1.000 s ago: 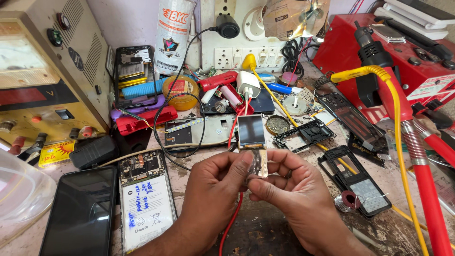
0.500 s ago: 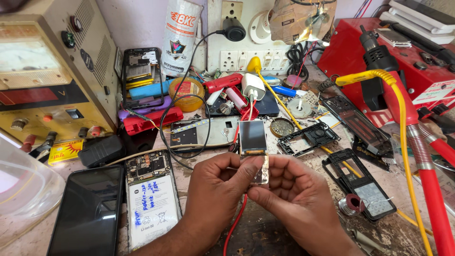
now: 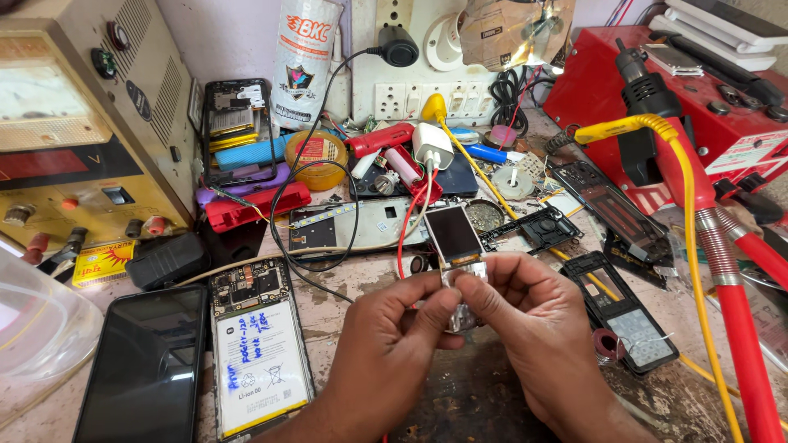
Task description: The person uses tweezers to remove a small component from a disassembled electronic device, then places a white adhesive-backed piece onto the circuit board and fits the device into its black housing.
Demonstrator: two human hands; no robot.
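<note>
Above cluttered bench — both hands (left, right) pinch small display module.

Glossy glass display — rough, worn benchtop

Both hands meet over the middle of a cluttered workbench. The left hand and the right hand pinch a small screen module between thumbs and fingertips, its dark glass tilted up and a silvery strip below it. Left of the hands lies an opened phone showing its white battery, beside a black phone. A red wire runs behind the module.
</note>
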